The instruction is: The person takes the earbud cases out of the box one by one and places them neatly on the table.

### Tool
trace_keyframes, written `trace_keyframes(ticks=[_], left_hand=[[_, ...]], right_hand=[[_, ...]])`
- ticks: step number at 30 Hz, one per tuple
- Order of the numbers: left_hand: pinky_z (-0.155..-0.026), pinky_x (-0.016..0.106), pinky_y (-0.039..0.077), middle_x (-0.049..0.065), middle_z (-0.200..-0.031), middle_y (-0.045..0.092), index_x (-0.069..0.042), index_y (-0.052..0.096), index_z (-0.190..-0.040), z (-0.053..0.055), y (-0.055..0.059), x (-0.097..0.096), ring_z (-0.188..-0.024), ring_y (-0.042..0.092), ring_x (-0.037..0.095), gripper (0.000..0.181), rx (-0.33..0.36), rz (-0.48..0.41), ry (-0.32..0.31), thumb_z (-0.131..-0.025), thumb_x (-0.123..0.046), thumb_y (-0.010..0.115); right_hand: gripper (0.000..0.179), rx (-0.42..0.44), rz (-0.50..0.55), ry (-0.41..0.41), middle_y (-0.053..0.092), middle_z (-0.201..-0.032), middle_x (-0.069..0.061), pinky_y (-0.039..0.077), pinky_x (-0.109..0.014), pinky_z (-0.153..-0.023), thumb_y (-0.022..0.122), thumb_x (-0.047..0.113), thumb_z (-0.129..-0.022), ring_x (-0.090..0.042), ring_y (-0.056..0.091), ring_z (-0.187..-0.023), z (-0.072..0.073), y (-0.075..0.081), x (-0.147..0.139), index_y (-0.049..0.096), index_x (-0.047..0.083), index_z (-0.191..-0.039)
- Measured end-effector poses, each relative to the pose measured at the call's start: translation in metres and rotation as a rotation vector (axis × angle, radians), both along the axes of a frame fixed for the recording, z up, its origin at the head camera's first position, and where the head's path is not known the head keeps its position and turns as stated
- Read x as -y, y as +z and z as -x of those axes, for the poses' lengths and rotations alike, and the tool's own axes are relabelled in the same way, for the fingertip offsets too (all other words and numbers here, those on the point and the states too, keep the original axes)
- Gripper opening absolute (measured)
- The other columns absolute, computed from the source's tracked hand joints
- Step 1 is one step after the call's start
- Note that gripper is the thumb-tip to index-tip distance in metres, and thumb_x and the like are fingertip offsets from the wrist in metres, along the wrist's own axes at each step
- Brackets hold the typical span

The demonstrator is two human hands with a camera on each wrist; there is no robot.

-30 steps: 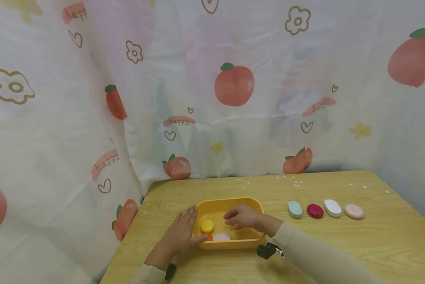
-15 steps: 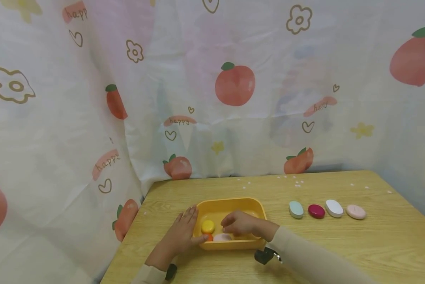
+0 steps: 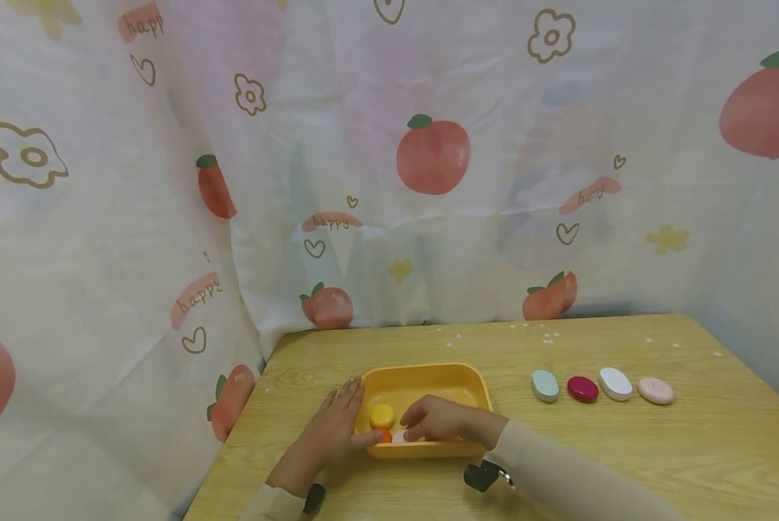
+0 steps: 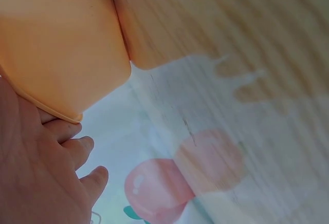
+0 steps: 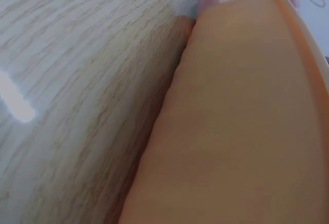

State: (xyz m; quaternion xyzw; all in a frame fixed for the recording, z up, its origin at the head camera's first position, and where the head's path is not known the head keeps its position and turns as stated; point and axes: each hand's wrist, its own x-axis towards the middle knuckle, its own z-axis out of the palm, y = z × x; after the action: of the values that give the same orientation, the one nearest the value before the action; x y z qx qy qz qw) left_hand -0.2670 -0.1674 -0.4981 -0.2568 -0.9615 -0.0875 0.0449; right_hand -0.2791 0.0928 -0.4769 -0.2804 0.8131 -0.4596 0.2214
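Wood-grained desk (image 3: 701, 456): yellow tray (image 3: 422, 378). Pale pink piece (image 3: 398, 436), tray's near edge, at bent fingertips of right hand (image 3: 440, 418), nearer; grip indeterminable. Left hand (image 3: 330, 430): fingers extended, tray's left edge.

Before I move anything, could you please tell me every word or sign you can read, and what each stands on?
"happ" - upper-left pink stroke on the curtain; no final y shows
"happy" - lower-left pink stroke
"happy" - middle pink stroke
"happy" - right pink stroke
Faint mark on the pale pink bar: too small to read.
Yellow tray: nothing readable.
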Motion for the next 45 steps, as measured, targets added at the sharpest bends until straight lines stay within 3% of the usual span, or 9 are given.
trace_keyframes(ticks=[8, 14, 24, 32, 37, 45], left_hand=[[-0.114, 0.052, 0.015, 0.014, -0.160, 0.016, 0.002, 0.020, -0.153, -0.001, 0.000, -0.001, -0.146, 0.014, 0.029, 0.099, 0.001, -0.007, -0.009, -0.091, -0.072, 0.039], [-0.114, 0.053, 0.016, 0.015, -0.160, 0.016, 0.002, 0.019, -0.153, -0.001, 0.001, -0.002, -0.146, 0.015, 0.030, 0.098, -0.006, -0.012, -0.013, -0.091, -0.071, 0.041], [-0.114, 0.052, 0.016, 0.014, -0.160, 0.018, 0.002, 0.021, -0.153, -0.001, 0.000, -0.004, -0.146, 0.015, 0.027, 0.101, 0.001, -0.022, -0.006, -0.089, -0.075, 0.038], [-0.114, 0.052, 0.015, 0.014, -0.160, 0.016, 0.001, 0.019, -0.154, -0.001, 0.002, -0.005, -0.146, 0.013, 0.027, 0.102, 0.008, -0.019, 0.002, -0.089, -0.075, 0.038], [-0.114, 0.053, 0.016, 0.014, -0.160, 0.017, 0.001, 0.020, -0.154, -0.002, 0.003, -0.005, -0.146, 0.014, 0.028, 0.102, 0.007, -0.019, 0.003, -0.089, -0.075, 0.039], [-0.114, 0.053, 0.016, 0.015, -0.160, 0.016, 0.001, 0.020, -0.153, -0.002, 0.001, -0.002, -0.146, 0.015, 0.031, 0.100, 0.000, -0.015, 0.004, -0.090, -0.073, 0.040]], right_hand=[[0.032, -0.047, -0.055, 0.000, 0.069, -0.102, -0.008, 0.054, -0.041, -0.079, 0.070, 0.012, -0.089, -0.022, 0.063, -0.093, -0.005, 0.003, 0.005, 0.067, -0.005, -0.115], [0.026, -0.117, -0.108, 0.002, 0.069, -0.103, -0.007, 0.050, -0.047, -0.086, 0.073, 0.012, -0.087, -0.025, 0.061, -0.097, -0.003, 0.003, 0.007, 0.070, -0.003, -0.109], [0.024, -0.204, -0.179, 0.023, 0.069, -0.094, -0.001, 0.052, -0.037, -0.080, 0.076, 0.004, -0.082, -0.015, 0.060, -0.085, 0.000, 0.005, 0.000, 0.072, -0.001, -0.106], [0.013, -0.063, -0.114, -0.019, 0.064, -0.077, 0.002, 0.046, -0.027, -0.058, 0.074, 0.008, -0.085, -0.013, 0.053, -0.065, 0.002, 0.009, -0.009, 0.075, 0.005, -0.097], [0.008, -0.016, -0.064, -0.050, 0.065, -0.077, 0.001, 0.046, -0.026, -0.057, 0.074, 0.009, -0.085, -0.012, 0.053, -0.065, 0.002, 0.008, -0.013, 0.074, 0.006, -0.093], [0.017, 0.030, -0.016, -0.127, 0.063, -0.074, -0.002, 0.048, -0.025, -0.053, 0.075, 0.016, -0.086, -0.010, 0.055, -0.060, 0.003, -0.001, -0.018, 0.068, 0.003, -0.093]])
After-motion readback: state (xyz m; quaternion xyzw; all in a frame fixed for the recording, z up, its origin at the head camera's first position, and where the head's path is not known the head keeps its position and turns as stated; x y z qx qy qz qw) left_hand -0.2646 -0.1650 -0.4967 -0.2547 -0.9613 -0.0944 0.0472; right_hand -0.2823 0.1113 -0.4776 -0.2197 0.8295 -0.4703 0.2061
